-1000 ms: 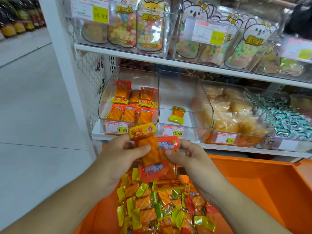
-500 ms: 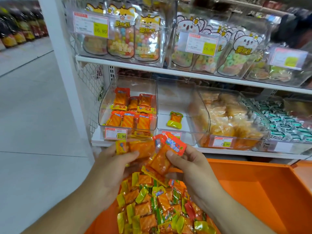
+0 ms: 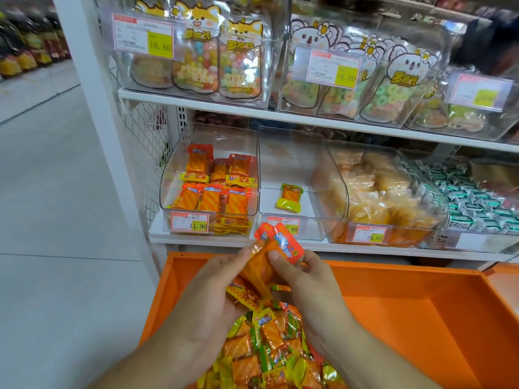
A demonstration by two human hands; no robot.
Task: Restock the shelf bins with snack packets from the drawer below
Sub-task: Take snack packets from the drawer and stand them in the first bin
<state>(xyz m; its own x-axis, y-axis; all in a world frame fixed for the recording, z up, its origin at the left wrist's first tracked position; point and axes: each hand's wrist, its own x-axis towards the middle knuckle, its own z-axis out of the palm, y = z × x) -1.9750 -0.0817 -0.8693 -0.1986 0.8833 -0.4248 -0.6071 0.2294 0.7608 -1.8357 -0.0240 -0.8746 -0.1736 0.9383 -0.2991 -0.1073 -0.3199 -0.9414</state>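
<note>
**Both hands on a bunch of orange packets above the drawer**

We held our two hands close together over the near-left part of the orange drawer [image 3: 393,318], forearms coming up from the bottom edge of the view and meeting in the middle. Our left hand [image 3: 213,299] was cupped with its palm turned inward, fingers curled round the lower part of a small bunch of orange snack packets [image 3: 264,265]. Our right hand [image 3: 306,279] pinched the upper part of the same bunch, thumb pressed flat on the front of a packet and the other fingers curled behind. The red-topped ends of the packets stuck up just in front of the lower shelf's front edge.

Below our wrists a heap of mixed packets [image 3: 269,352], orange with green and yellow ends, lay at the drawer's left side. On the lower shelf, the left bin [image 3: 174,175] at the left end held rows of orange packets standing upright. The middle bin [image 3: 317,164] just beside it held one green-ended packet [image 3: 289,199] lying near its front.
</note>
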